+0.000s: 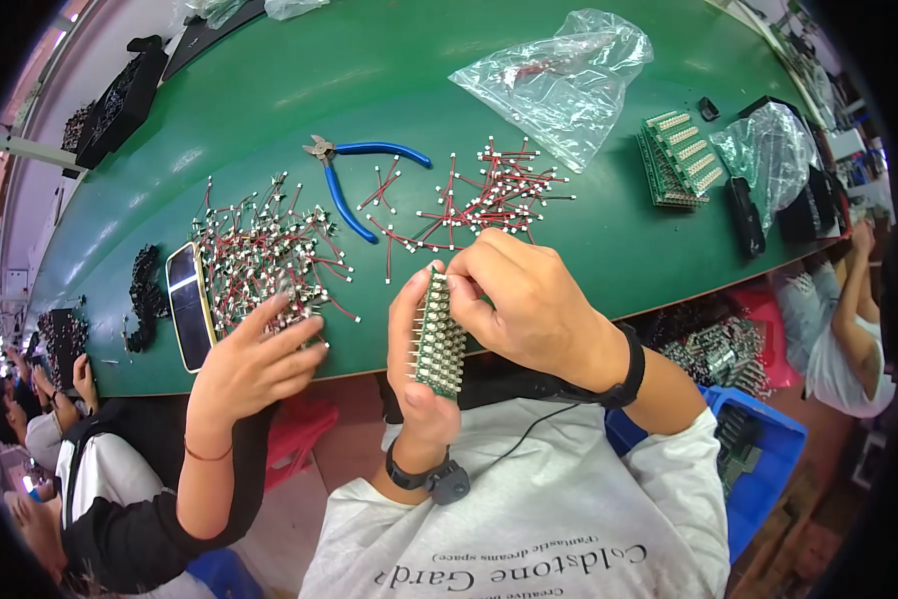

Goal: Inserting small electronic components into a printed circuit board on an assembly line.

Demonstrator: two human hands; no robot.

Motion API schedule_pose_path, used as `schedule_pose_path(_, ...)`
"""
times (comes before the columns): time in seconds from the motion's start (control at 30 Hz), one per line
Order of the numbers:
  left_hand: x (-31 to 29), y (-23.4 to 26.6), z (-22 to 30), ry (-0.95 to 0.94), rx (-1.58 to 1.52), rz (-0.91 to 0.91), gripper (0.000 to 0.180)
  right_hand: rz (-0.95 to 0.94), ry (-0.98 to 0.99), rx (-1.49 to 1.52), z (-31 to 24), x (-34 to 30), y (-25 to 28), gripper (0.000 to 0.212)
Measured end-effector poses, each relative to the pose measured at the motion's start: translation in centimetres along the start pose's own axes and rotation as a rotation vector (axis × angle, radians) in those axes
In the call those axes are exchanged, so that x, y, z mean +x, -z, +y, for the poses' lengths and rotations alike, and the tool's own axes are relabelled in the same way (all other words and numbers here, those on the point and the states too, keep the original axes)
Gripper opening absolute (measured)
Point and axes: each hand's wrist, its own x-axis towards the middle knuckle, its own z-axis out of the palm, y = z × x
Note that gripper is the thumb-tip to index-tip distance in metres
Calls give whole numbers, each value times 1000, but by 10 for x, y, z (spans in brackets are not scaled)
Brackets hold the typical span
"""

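Upright in front of my chest is a green circuit board panel (439,339) with rows of small pale connectors, thin pins sticking out along its left side. My left hand (403,334) is closed round it, fingers on its left edge and thumb at its lower end. Curled in a pinch, my right hand (534,309) meets the panel's upper right end; whatever lies between its fingertips is hidden. Just beyond my hands are loose red-and-black wire leads (499,195) with white plugs. Blue-handled cutting pliers (344,180) lie with their handles spread, left of these leads.
A co-worker's hand (259,364) reaches over a wire-lead pile (259,250) beside a phone (189,307). A clear plastic bag (569,85) lies farther back. Stacked circuit boards (679,160) stand at right, near black boxes. A blue bin (769,459) holds boards below the table edge.
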Motion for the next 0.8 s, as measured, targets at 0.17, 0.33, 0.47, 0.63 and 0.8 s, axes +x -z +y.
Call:
schedule_pose_path(0.17,0,6,-1,-80,146,-12,100,-43,86,-119,-6,2,3,11)
schedule_pose_path(0.33,-2,9,-4,-178,233,-20,95,-25,82,-192,-8,-5,2,13)
schedule_pose_path(0.47,-5,13,-5,-141,221,-6,96,-2,84,-129,-1,-6,-12,13)
schedule_pose_path(0.63,-10,20,11,-3,-89,117,102,-83,51,82,7,25,-11,7)
schedule_pose_path(0.8,-5,51,13,-46,-210,282,97,-156,16,-44,34,69,-43,9)
